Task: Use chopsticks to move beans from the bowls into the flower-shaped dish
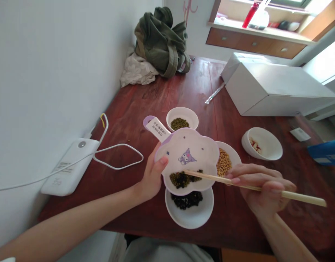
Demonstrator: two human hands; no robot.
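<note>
Left hand (152, 173) holds one dish (203, 160); four bowls (189, 219) nearby.

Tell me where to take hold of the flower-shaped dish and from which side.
Probably by the handle, coming from the left: it juts past the rim of the flower-shaped dish, away from the right hand. The left hand grips the edge near it.

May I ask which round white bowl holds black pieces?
The bowl lowest in frame, partly behind the lobed dish; the others hold green, golden or red-and-white pieces.
</note>
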